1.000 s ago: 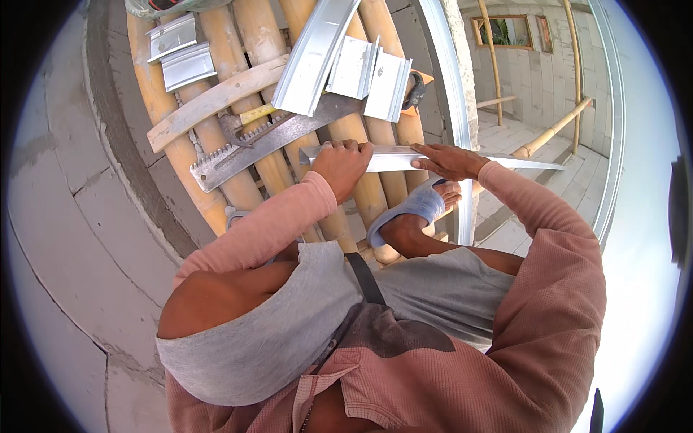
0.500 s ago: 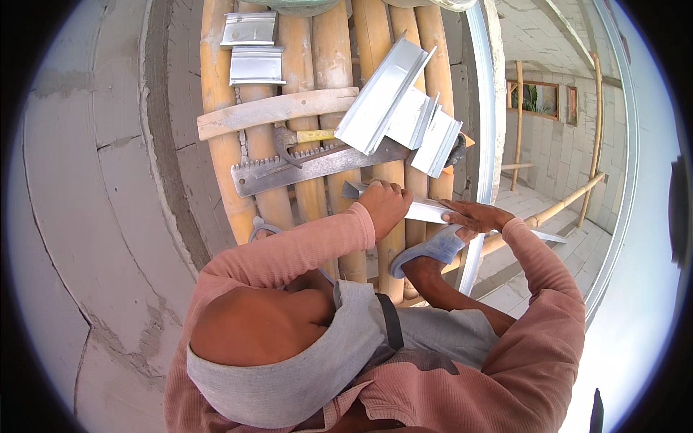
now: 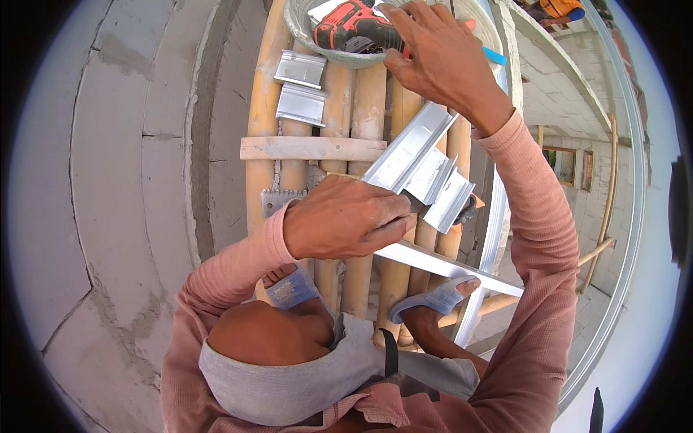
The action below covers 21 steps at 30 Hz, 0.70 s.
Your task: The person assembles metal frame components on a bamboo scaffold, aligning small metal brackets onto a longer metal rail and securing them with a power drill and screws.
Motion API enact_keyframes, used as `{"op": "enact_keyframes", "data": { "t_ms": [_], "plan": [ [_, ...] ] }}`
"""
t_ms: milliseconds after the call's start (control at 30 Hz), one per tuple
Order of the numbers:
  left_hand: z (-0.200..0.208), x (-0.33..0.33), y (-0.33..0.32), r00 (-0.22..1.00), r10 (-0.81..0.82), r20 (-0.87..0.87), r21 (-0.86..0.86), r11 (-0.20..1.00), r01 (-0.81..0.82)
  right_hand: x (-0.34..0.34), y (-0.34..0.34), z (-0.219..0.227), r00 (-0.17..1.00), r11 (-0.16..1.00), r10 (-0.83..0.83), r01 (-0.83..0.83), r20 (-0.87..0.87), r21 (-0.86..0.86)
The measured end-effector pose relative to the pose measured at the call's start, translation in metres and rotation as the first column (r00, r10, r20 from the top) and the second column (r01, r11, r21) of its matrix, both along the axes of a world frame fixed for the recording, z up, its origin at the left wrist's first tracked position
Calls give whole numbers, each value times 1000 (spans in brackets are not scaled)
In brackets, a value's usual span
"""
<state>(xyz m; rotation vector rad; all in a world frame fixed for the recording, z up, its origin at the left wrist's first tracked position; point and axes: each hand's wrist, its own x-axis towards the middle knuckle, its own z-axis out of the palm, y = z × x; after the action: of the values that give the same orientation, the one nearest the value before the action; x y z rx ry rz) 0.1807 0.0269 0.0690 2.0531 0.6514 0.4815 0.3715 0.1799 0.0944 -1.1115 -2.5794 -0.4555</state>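
Presently, position: the person crouches on a platform of bamboo poles beside a grey block wall, with open air below on the right.
Left hand: the left hand is clenched over the end of a long metal strip that runs out to the right across the poles, near a slippered foot.
Right hand: the right hand reaches up to the rim of a grey basin; its fingers are curled, and I cannot tell whether they grip anything.
Basin contents: a red and black power drill lies inside, with small items I cannot make out.
Loose stock: short metal channel offcuts lie stacked just right of the left hand; two more pieces rest near the basin, above a timber crosspiece.
Risk, dropped material: the strip overhangs the edge; a slackened grip could let it slide off.
Risk, footing: round poles with gaps could catch or roll a slipper.
Risk, basin: a pull on the rim could tip it and spill the drill.
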Motion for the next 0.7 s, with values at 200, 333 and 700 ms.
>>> {"op": "enact_keyframes", "data": {
  "t_ms": [200, 333, 700],
  "plan": [
    [-19, -100, 152, 512, 787, 345, -291, 608, -739, -80, 77, -53, 886, 798, -279, 428, 371, -423],
    [-99, -89, 270, 670, 700, 246, -213, 714, -667, -60, 86, -73, 895, 825, -300, 417, 330, -382],
    [-122, -36, 345, 519, 595, -614, 269, 776, -570, 75, -58, 113, 997, 931, -71, 55, -32, -362]
  ]
}}
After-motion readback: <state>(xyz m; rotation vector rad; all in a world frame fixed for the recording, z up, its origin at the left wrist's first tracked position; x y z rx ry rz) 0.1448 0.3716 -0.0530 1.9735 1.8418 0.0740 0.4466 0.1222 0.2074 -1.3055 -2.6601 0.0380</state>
